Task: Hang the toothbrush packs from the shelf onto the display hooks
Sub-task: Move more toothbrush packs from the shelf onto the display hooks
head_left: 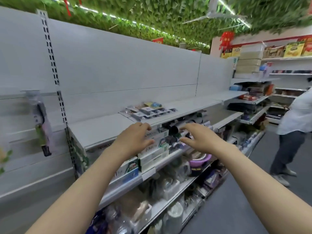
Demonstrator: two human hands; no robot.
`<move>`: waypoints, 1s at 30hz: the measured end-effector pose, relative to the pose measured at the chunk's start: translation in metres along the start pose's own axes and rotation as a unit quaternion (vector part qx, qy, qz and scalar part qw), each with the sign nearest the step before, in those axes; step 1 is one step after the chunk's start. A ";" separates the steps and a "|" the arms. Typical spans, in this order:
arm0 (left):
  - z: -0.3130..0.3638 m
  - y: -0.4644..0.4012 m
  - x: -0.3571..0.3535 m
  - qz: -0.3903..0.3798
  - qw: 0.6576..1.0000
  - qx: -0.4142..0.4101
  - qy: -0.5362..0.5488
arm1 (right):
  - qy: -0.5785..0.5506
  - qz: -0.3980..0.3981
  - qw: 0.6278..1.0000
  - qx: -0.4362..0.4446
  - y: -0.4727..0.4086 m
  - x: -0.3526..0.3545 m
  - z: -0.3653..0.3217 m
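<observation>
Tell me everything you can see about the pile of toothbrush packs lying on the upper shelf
The pile of toothbrush packs lies flat on the white shelf, near its front edge and just beyond both hands. They look like clear plastic blister packs on light card backings, overlapped loosely at slight angles; a yellow and blue pack lies at the far end. Dark shapes show through the blisters, too blurred to read. Neither the left hand nor the right hand touches the pile; both hover in front of and below it.
</observation>
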State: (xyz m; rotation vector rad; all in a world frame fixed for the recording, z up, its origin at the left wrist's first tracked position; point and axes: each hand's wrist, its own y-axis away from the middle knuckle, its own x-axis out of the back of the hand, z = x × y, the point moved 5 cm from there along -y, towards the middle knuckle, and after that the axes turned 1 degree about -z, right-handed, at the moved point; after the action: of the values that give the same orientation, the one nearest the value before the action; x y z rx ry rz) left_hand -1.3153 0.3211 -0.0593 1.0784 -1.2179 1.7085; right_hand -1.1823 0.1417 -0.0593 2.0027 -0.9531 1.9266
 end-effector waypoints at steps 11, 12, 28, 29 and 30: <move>-0.066 -0.155 -0.041 0.018 0.996 0.083 -0.018 | -0.081 0.020 0.994 0.073 -0.180 -0.039 0.082; -0.072 -0.168 -0.045 0.028 0.995 0.097 -0.014 | -0.088 0.023 0.992 0.085 -0.197 -0.043 0.089; -0.093 -0.280 -0.113 0.167 0.920 0.354 0.010 | -0.288 -0.133 0.944 0.094 -0.423 -0.105 0.138; -0.092 -0.280 -0.113 0.170 0.918 0.359 0.007 | -0.284 -0.138 0.944 0.091 -0.426 -0.105 0.135; -0.091 -0.280 -0.114 0.172 0.916 0.362 0.004 | -0.267 -0.139 0.949 0.091 -0.429 -0.106 0.132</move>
State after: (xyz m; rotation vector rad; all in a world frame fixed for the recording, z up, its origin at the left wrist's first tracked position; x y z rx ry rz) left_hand -1.0380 0.4671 -0.0932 1.3135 -0.7951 2.5484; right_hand -0.8234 0.4313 -0.0558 2.6738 -0.5508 1.3897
